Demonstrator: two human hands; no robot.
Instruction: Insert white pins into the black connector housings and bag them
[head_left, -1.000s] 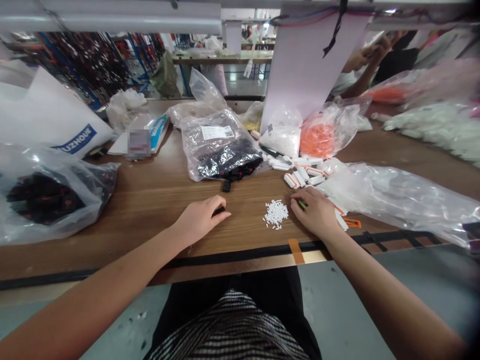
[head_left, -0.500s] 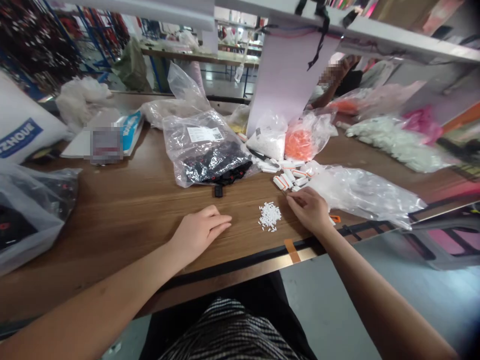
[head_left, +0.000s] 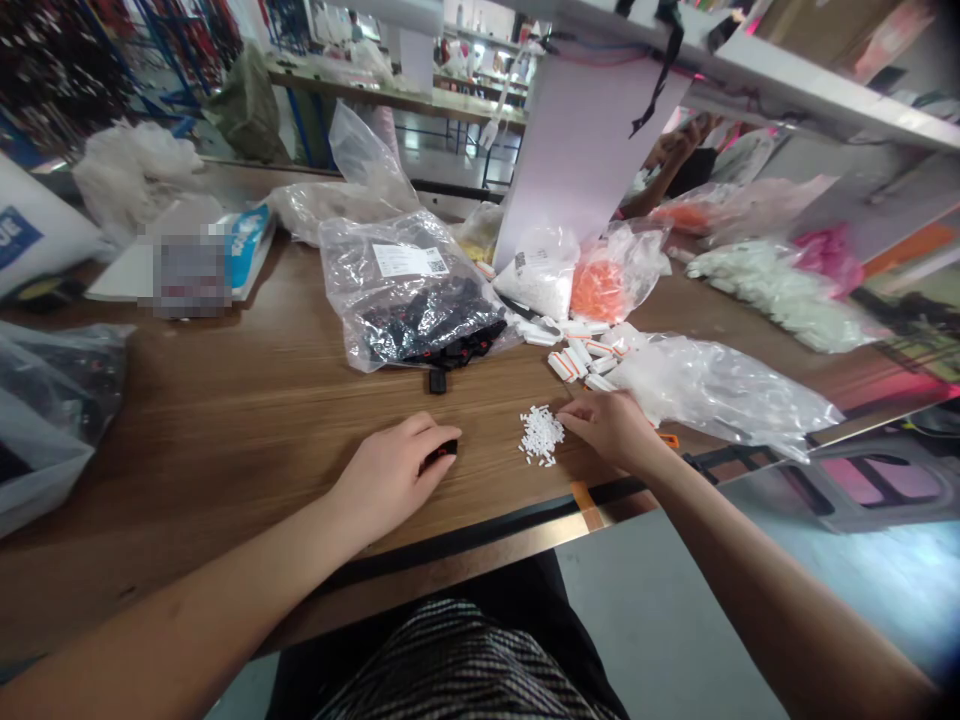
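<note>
L hand [head_left: 390, 475] curled on small black part [head_left: 444, 452], R hand [head_left: 611, 428] fingertips pinched at white pellet pile [head_left: 540, 436] between hands, clear bag [head_left: 420, 290] w/ black parts behind, bag of orange pcs [head_left: 611, 275]

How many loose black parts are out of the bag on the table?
2. One black part lies just in front of the bag of black parts; another sits under the left hand, mostly hidden. More may be covered.

The wooden counter [head_left: 247, 420] is strewn with a clear bag of black parts [head_left: 420, 300], a lone black part [head_left: 437, 381], a heap of small white pieces [head_left: 540, 435], white-and-orange connectors [head_left: 585, 355] and an empty clear bag [head_left: 720, 390].
</note>
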